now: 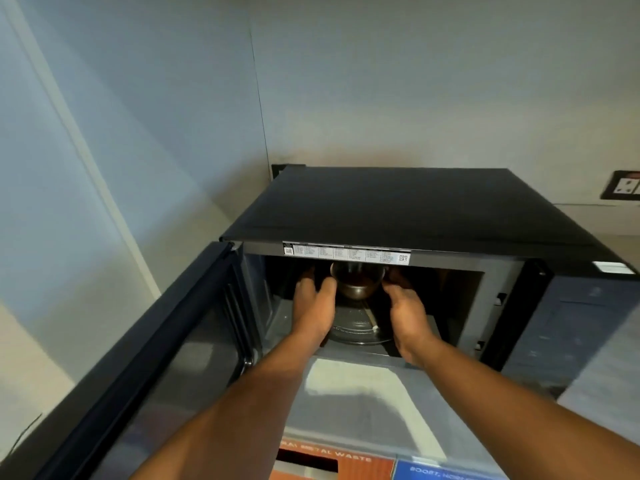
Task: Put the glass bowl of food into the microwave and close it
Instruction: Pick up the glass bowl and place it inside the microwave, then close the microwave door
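A small glass bowl (356,279) with dark food in it is inside the black microwave (408,209), above the glass turntable (360,329). My left hand (313,303) holds the bowl's left side and my right hand (405,308) holds its right side; both reach into the cavity. The fingertips are hidden in the dark behind the bowl. Whether the bowl rests on the turntable I cannot tell. The microwave door (166,348) hangs wide open to the left.
The microwave stands on a grey counter (353,403) against a pale wall. A wall socket (625,190) is at the far right. Below the counter's front edge are an orange waste label (325,457) and a blue label (440,471).
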{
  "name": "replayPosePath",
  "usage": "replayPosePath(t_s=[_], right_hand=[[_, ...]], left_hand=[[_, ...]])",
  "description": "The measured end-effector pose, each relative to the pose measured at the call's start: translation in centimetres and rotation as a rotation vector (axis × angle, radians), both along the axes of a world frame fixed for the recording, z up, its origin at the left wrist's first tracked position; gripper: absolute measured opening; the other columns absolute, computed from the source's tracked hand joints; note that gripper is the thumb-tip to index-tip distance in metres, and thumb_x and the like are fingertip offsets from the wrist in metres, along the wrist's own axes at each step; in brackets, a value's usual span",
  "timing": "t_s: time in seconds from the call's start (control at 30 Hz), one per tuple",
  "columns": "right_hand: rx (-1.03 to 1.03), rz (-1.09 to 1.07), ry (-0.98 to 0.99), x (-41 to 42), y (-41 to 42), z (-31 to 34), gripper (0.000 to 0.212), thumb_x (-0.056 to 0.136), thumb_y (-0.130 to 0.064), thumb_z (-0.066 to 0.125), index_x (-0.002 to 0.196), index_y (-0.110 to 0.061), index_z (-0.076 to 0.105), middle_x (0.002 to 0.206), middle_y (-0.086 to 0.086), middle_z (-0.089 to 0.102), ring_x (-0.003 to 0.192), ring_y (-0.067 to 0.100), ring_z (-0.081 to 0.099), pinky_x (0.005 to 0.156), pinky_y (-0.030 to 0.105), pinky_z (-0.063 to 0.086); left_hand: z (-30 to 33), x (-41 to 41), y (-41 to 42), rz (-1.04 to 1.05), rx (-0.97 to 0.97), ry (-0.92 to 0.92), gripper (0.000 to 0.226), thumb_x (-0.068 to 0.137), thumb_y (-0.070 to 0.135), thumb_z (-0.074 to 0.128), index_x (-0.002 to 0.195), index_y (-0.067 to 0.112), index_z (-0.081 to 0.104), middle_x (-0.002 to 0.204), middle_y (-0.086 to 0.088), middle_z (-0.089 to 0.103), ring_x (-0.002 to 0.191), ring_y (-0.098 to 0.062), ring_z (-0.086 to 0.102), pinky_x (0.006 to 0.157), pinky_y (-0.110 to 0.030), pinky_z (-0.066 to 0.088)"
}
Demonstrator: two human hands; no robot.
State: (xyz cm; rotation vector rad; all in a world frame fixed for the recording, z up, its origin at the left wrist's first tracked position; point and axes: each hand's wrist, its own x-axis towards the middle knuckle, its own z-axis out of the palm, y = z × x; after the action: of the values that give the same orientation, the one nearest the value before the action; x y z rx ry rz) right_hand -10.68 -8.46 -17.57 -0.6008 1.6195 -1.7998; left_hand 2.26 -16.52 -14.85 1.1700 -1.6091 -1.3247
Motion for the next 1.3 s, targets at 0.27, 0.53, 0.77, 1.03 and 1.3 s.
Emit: replayPosePath(t_s=[0.27,0.53,0.77,1.03,1.3], right_hand=[[0.036,0.065,0.145,5.2,6.9,3.8,0.047,0.108,-0.018,0.046,0.155,-0.018,0.042,0.154,-0.003,0.048,0.134,0.007,0.044,0.106,0.021,0.032],[0.099,0.082,0.383,6.9,14.7,10.5,0.045,0.11,-0.026,0.045,0.155,-0.024,0.044,0.16,-0.001,0.044,0.148,0.018,0.038,0.121,0.036,0.029],[0.224,-0.023,0.778,5.9,17.6,14.8,0.048,0.108,-0.031,0.046,0.156,-0.023,0.043,0.163,0.0,0.042,0.151,0.017,0.033,0.116,0.027,0.024],[0.42,-0.074,1.173,1.7,19.0,15.6,0.051,0.107,-0.022,0.043,0.157,-0.012,0.039,0.166,0.009,0.036,0.156,0.026,0.024,0.124,0.042,0.023],[0.69,-0.03,1.311,-1.1,20.4,14.3,0.059,0.108,-0.03,0.039,0.162,-0.015,0.024,0.172,0.007,0.019,0.159,0.029,0.008,0.126,0.047,0.011]], left_hand=[[3.1,6.9,5.4,-0.008,-0.344,-0.452,0.053,0.094,0.022,0.061,0.146,0.018,0.053,0.145,-0.008,0.057,0.131,-0.027,0.054,0.109,-0.04,0.045],[11.3,11.5,9.0,-0.112,-0.767,-0.756,0.008,0.087,0.017,0.055,0.093,0.016,0.059,0.107,-0.004,0.066,0.116,-0.029,0.056,0.094,-0.042,0.045],[15.0,15.7,9.2,-0.064,-0.732,-1.111,0.063,0.086,0.027,0.06,0.146,0.019,0.045,0.161,-0.009,0.037,0.151,-0.039,0.022,0.119,-0.057,0.023],[15.4,19.2,10.3,-0.055,-0.415,-1.233,0.081,0.091,0.02,0.054,0.162,0.022,0.015,0.171,-0.008,0.015,0.147,-0.041,0.031,0.107,-0.056,0.041],[15.7,19.3,10.4,-0.127,-0.458,-1.2,0.075,0.094,0.011,0.045,0.163,0.015,0.015,0.173,-0.005,0.011,0.139,-0.033,0.048,0.104,-0.05,0.048]])
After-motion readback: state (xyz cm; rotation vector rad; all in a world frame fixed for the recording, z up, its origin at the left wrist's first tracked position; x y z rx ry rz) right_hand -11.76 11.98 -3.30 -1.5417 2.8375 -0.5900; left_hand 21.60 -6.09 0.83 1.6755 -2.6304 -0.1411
